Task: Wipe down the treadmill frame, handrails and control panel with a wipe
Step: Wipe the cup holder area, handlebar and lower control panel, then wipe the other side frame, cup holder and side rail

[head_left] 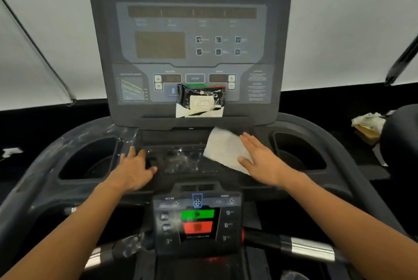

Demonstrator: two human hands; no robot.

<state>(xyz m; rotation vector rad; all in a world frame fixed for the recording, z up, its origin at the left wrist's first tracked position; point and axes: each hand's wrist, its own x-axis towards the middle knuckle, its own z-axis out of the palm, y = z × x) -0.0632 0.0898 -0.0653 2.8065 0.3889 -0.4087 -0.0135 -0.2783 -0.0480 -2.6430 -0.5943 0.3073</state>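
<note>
The right hand lay flat, fingers straight and together, pressing the wipe onto the tray just below the console. The wipe was spread out, partly under the palm, at the right end of the tray beside the right cup holder. The left hand rested on the left part of the tray, fingers spread and bent at the tips, holding nothing.

By my reading, the job was at an early or middle stage. Wet streaks shone on the tray middle and toward the left cup holder, which suggested those parts had been wiped. The keypad below the tray showed faint smears on its left side, so it may have been touched too; I could not be sure. The console face looked dry and unmarked, with a wipes pack propped against its lower edge. The handrails below the keypad showed no clear sign either way. Console, handrails and frame probably remained.
</note>
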